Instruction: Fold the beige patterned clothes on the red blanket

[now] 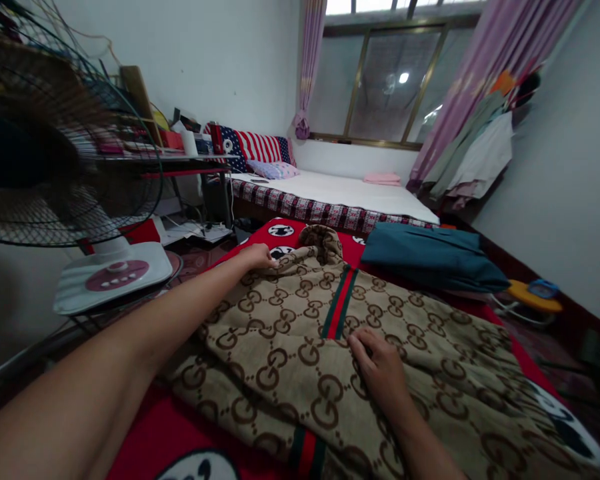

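Tan monogram blanket lies spread under both your hands. Your left hand, arm stretched far forward, pinches its far edge. Your right hand presses flat, fingers loosely together, near the red-green stripe. Beyond your right hand lies a folded teal garment.

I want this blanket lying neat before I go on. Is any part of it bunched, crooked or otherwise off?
Yes. The far corner of the tan patterned blanket is humped up in a bunch just beyond the left hand, which grips its far edge. The right hand rests flat on the middle, beside the green-and-red stripe.
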